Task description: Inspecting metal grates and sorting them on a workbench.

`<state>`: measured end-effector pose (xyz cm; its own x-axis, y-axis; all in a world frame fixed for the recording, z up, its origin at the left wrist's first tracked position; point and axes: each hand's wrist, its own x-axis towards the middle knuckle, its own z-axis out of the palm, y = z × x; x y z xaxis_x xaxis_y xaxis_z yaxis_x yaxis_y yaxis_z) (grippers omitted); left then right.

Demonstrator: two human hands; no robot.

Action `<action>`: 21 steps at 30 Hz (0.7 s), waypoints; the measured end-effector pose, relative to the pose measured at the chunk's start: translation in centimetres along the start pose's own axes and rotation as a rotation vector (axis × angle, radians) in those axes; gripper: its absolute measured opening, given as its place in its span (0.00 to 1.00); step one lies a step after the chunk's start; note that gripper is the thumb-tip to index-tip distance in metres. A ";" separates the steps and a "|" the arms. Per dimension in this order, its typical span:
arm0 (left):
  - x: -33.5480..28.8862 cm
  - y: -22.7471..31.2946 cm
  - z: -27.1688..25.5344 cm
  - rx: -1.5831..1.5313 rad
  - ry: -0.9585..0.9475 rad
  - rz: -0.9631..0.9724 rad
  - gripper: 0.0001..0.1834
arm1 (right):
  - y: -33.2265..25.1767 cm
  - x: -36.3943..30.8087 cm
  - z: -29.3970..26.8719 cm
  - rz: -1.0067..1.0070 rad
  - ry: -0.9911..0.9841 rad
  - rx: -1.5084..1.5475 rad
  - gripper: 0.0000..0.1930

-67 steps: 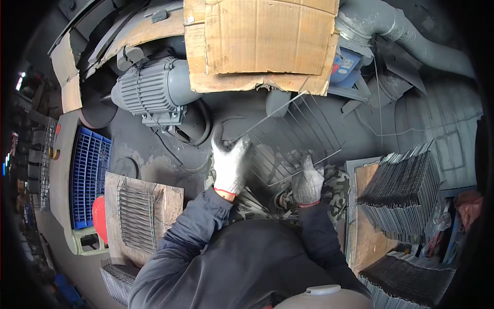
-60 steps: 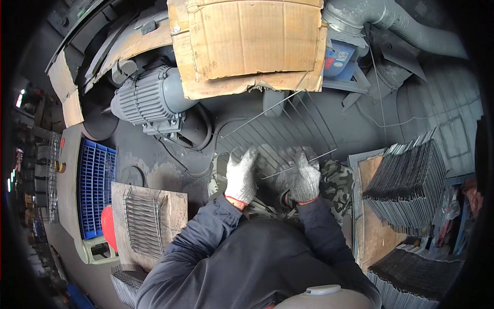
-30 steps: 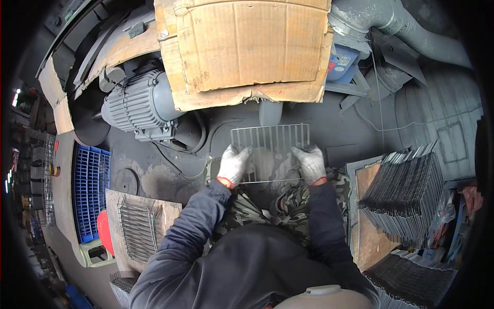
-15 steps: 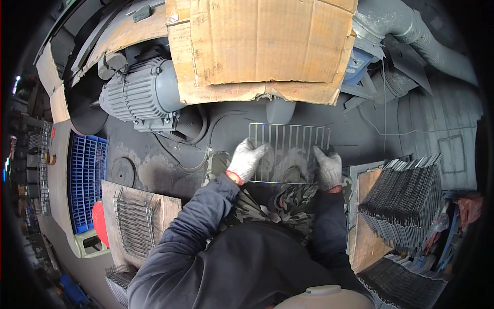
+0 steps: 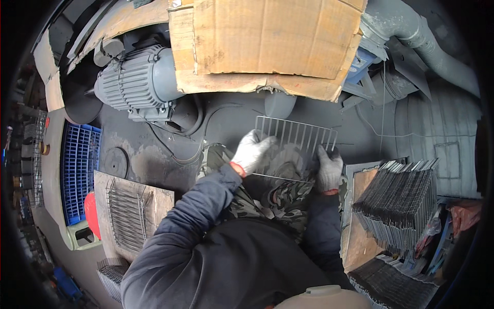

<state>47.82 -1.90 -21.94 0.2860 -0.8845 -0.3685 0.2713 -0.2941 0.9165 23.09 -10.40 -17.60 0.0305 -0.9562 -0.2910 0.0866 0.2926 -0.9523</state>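
Note:
Both my hands wear whitish work gloves with red cuffs. Between them I hold a rectangular wire rack [image 5: 289, 135] with thin parallel bars, above my camouflage-trousered lap. My left hand [image 5: 252, 151] grips the rack's left side, thumb towards the bars. On its right side my right hand [image 5: 329, 170] is closed around the edge. The rack's right end sits slightly lower than its left in the picture. A large stack of similar wire racks [image 5: 396, 201] stands close to my right forearm.
Brown cardboard [image 5: 272, 41] covers equipment ahead, beside a grey electric motor [image 5: 134, 82]. At left are a blue plastic crate [image 5: 81, 170] and a board [image 5: 159, 198] with several wire racks [image 5: 125, 216] on it. More racks [image 5: 393, 280] lie at lower right. A grey duct [image 5: 406, 31] curves at upper right.
The held rack has tilted a little, its right end dropping relative to its left. Both hands keep their hold. The whole view has shifted slightly.

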 end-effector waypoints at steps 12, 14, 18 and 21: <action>-3.0 0.6 -7.9 -0.100 0.165 0.004 0.25 | 4.4 -0.5 7.1 0.039 -0.179 -0.128 0.11; -2.2 0.8 -4.7 0.030 0.111 -0.019 0.28 | 2.4 -0.6 3.2 0.028 -0.088 -0.128 0.06; -0.6 1.4 1.6 -0.149 0.004 -0.017 0.17 | 0.3 0.8 -1.0 -0.042 0.032 -0.128 0.08; -1.4 1.2 0.3 -0.077 0.083 0.071 0.18 | 1.6 1.5 1.1 -0.107 -0.004 -0.043 0.06</action>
<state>47.47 -1.18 -20.29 0.3814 -0.8682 -0.3174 0.3161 -0.2001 0.9274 24.37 -11.38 -19.44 0.0269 -0.9820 -0.1869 0.0469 0.1880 -0.9811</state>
